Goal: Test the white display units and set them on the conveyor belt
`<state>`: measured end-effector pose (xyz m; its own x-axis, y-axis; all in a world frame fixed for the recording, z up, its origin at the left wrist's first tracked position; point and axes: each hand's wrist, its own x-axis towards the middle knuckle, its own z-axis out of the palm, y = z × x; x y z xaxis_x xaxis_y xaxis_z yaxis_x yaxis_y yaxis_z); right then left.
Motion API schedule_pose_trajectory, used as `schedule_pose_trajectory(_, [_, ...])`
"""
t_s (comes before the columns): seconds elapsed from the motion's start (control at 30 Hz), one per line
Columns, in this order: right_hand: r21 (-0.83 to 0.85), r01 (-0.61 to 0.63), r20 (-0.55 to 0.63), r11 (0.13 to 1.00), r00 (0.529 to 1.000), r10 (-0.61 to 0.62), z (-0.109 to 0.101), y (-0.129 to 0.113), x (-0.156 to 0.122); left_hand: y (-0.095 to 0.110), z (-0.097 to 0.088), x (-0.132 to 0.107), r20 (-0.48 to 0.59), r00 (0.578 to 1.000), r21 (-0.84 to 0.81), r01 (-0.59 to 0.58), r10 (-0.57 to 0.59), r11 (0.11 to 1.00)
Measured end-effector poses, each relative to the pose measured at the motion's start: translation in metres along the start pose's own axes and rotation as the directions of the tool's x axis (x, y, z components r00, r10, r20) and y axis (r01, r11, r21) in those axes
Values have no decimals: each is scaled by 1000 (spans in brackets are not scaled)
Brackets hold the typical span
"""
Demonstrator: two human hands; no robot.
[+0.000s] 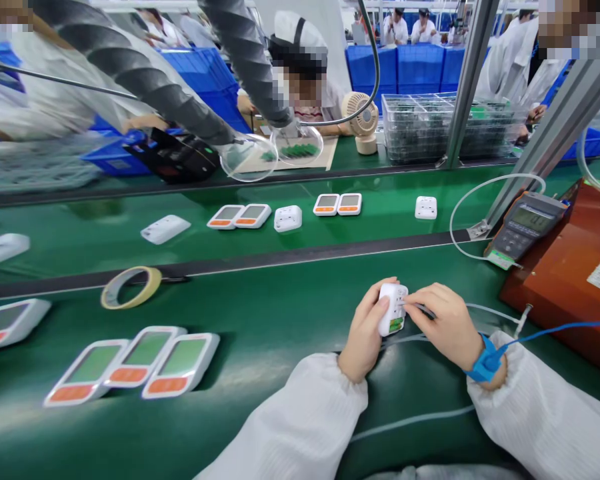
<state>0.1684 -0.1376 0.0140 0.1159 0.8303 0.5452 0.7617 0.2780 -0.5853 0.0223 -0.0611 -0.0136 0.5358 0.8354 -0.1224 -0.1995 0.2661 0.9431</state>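
My left hand (364,327) grips a small white electronic device (393,308) by its edge, thumb on its side. The back of the device faces right, with a strip of green circuit board visible at its lower end. My right hand (449,323) pinches the end of a thin pale tube (493,311) against the back of the device. Whether the tip is inside a hole or only touching I cannot tell. On my right wrist is a blue strap (486,361) with a blue cord.
Three white-and-orange display units (180,367) lie front left, near a tape roll (131,288). More units (253,215) rest on the belt (360,233) beyond the dark rail. A handheld meter (527,223) leans against an orange box (560,280) at right. Ducts (130,67) hang overhead; co-workers sit opposite.
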Motion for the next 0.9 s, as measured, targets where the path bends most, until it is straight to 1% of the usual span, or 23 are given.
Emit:
schedule_pose_trajectory(0.1, [16, -3, 20, 1000, 1000, 3, -1, -3, 1, 0, 0, 0, 6, 1000, -1, -14, 14, 1000])
schedule_pose_trajectory(0.23, [46, 14, -4, 999, 1000, -14, -1, -5, 1, 0, -1, -1, -3, 1000, 3, -26, 26, 1000])
schedule_pose_trajectory(0.33, [43, 5, 0, 999, 1000, -5, 0, -5, 0, 1, -1, -1, -6, 999, 24, -33, 33, 999])
schedule_pose_trajectory(0.47, [52, 4, -5, 999, 1000, -4, 0, -6, 1, 1, 0, -1, 13, 999, 39, -40, 39, 998])
schedule_pose_trajectory(0.63, [81, -20, 16, 996, 1000, 19, 0, -7, 1, 4, 2, -3, 41, 999, 44, -33, 31, 998])
schedule_pose_trajectory(0.9, [98, -30, 40, 995, 999, 26, 1, -8, 1, 5, 4, -4, 52, 999, 50, -15, 13, 999])
